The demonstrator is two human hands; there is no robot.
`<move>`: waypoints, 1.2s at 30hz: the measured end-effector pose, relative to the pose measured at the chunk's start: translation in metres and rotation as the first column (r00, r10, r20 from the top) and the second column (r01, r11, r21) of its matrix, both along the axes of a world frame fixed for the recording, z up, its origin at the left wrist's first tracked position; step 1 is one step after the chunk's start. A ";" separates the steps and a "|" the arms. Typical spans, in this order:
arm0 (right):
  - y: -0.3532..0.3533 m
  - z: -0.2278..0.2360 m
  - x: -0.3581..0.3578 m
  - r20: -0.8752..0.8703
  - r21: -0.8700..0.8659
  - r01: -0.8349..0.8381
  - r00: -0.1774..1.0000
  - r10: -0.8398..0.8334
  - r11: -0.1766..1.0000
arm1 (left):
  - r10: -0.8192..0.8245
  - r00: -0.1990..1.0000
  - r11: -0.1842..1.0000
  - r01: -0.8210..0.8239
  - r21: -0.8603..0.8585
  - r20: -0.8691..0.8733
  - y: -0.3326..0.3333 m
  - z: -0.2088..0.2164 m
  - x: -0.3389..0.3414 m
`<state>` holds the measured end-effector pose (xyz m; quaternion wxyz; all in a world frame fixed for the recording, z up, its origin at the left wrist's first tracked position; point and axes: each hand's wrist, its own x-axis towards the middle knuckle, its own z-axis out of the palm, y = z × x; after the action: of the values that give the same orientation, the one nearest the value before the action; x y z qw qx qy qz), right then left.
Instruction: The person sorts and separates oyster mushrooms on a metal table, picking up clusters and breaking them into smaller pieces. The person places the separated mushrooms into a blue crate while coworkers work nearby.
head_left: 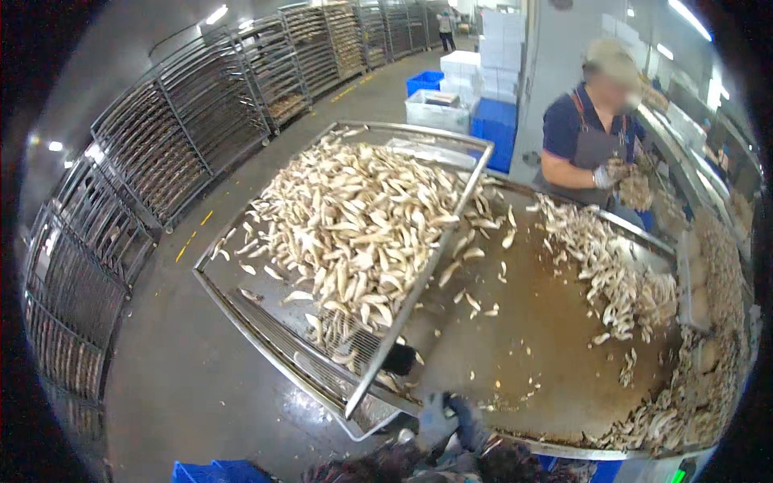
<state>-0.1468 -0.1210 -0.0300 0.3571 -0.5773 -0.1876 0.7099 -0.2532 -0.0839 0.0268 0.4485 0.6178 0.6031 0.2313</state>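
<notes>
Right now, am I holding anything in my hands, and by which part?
Can't tell: your left hand and right hand are close together by the table, too small and blurred to show any hold.

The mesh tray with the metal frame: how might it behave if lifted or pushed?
The mesh tray would probably stay fairly stiff, being edged with metal bars. It may feel heavy, since a thick heap of pale pieces covers much of it. If tilted, it could easily shed some, as they appear to lie loose.
</notes>
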 end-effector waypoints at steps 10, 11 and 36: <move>0.106 -0.015 -0.116 0.123 0.403 -0.186 0.981 0.149 0.896 | 0.333 0.821 0.932 -0.211 -0.295 0.463 0.016 -0.005 -0.163; 0.113 -0.018 -0.107 0.156 0.433 -0.226 0.972 0.175 0.873 | 0.289 0.844 0.941 -0.162 -0.298 0.452 0.025 0.003 -0.152; -0.156 -0.027 0.732 0.242 0.735 0.539 0.358 -0.902 0.411 | -0.620 0.692 0.766 0.637 0.091 0.370 0.239 0.067 0.541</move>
<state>0.5856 -0.2770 -0.0570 0.7075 -0.6646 -0.1918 0.1447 0.2876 0.1553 0.0937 0.6217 0.7194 0.2621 0.1653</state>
